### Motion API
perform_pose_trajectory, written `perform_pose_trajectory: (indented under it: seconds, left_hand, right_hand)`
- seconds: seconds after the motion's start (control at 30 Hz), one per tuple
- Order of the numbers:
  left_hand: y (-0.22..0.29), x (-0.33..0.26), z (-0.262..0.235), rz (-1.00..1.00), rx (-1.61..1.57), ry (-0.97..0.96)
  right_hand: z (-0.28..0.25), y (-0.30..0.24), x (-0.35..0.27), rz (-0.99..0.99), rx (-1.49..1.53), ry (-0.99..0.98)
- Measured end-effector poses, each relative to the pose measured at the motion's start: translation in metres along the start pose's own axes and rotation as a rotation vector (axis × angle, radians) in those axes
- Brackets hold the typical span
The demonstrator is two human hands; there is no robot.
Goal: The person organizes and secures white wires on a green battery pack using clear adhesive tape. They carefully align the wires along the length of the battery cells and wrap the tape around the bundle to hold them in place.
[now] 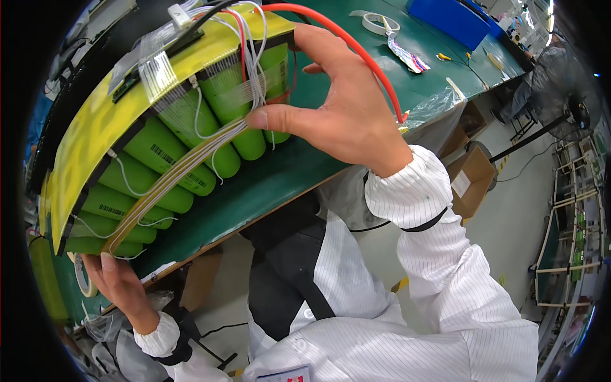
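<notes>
A battery pack of several green cylindrical cells (pixel 159 153) stands tilted at the left, topped by a yellow board (pixel 95 134). A bundle of thin white wires (pixel 210 148) runs along a tan strip across the cells. My right hand (pixel 350 102) grips the pack's far right end, its thumb pressing on the wire bundle and its fingers partly hidden behind the pack. At the near left corner my left hand (pixel 118 286) closes on the lower end, thumb at the strip's end. A thick red cable (pixel 356 48) arches from the top over my right hand.
The pack rests over a green-topped table (pixel 305 159). Farther back lie a tape roll (pixel 380 24) and a blue bin (pixel 449 22). Another tape roll (pixel 84 280) is near my left hand. At the right stand a fan (pixel 566 95), an open carton (pixel 472 181) and a rack (pixel 569 223).
</notes>
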State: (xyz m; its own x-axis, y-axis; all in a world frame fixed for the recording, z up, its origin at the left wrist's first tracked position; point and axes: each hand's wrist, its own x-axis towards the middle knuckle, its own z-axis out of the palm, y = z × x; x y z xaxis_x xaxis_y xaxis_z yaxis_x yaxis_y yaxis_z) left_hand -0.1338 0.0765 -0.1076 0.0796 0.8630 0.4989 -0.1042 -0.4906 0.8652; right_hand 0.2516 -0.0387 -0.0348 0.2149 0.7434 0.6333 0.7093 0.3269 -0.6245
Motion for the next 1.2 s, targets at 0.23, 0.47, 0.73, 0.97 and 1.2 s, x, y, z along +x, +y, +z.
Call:
perform_pose_trajectory:
  seconds: [0.23, 0.47, 0.73, 0.97, 1.2]
  left_hand:
    - [0.004, -0.002, 0.003, 0.080, -0.016, -0.063]
    - [0.008, 0.000, 0.001, 0.088, -0.006, -0.024]
    - [0.016, 0.003, 0.016, 0.115, 0.008, 0.001]
    - [0.024, 0.009, 0.028, 0.156, 0.047, -0.027]
    - [0.023, 0.012, 0.026, 0.174, -0.025, -0.044]
  right_hand:
    - [0.002, 0.004, -0.023, 0.077, 0.039, 0.102]
    - [0.032, -0.010, -0.037, 0.239, 0.077, 0.343]
    - [0.045, -0.009, -0.038, 0.238, 0.098, 0.411]
    - [0.033, 0.002, -0.049, 0.211, 0.206, 0.455]
    - [0.036, 0.005, -0.049, 0.190, 0.189, 0.458]
